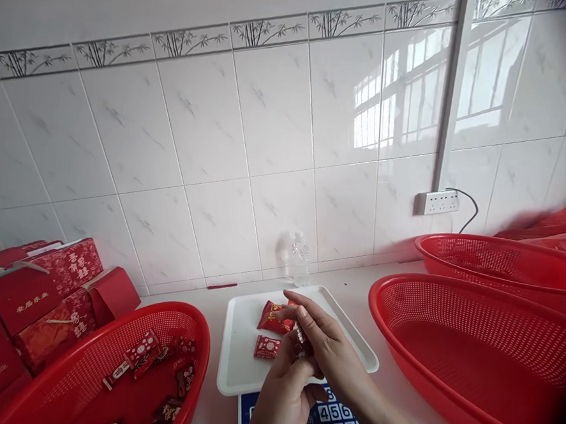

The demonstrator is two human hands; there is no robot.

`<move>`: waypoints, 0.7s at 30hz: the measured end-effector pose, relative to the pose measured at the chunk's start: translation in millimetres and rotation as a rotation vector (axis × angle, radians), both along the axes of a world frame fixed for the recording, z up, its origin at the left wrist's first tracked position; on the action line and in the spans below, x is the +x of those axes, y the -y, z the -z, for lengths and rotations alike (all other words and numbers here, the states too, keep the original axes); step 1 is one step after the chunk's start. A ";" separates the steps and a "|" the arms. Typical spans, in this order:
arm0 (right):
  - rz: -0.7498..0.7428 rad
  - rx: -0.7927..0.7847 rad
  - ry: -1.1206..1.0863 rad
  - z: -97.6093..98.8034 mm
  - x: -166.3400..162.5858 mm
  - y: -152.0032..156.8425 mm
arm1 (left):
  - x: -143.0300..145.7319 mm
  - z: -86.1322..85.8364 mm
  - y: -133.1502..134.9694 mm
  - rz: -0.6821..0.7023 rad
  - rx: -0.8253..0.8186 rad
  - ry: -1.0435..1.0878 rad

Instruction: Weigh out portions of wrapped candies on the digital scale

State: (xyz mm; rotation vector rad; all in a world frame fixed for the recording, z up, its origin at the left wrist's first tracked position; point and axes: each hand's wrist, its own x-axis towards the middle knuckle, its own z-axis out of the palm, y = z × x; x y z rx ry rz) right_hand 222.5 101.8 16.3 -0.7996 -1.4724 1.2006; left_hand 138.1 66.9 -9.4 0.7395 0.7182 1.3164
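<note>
**Handling wrapped sweets over the white tray**

Starting at the left edge, we see red gift boxes (pixel 42 299), then a red basket (pixel 62 377) holding wrapped candies (pixel 143 350). At lower centre our left hand (pixel 284 397) and right hand (pixel 327 349) meet above the white scale tray (pixel 240 363), fingers pinched shut on a small shiny sweet (pixel 299 334). Two red candy packets (pixel 270 333) lie on the tray. Right: two empty-looking red baskets (pixel 471 351).

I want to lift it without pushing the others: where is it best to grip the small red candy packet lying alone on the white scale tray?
Probably pinch the small red candy packet from above by its two short crimped ends. It lies flat on the white scale tray, apart from the other packets, and its left side is clear; both hands hover on its right.
</note>
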 end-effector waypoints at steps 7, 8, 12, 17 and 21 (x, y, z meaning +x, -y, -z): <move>-0.171 -0.030 -0.040 1.2 -0.2 3.8 | -16.2 -5.4 1.9 -0.086 0.007 0.034; -0.161 0.013 -0.029 -0.3 2.4 3.0 | -20.3 -11.2 3.8 -0.091 -0.025 0.061; 0.121 0.252 0.094 -6.5 22.2 -8.8 | -49.5 -40.7 13.8 -0.125 -0.123 0.180; 0.378 0.362 0.501 -1.6 47.8 -30.1 | -85.9 -64.2 24.6 -0.267 -0.075 0.253; 0.137 0.399 0.846 18.4 53.0 -39.1 | -88.2 -68.7 27.8 -0.289 -0.090 0.281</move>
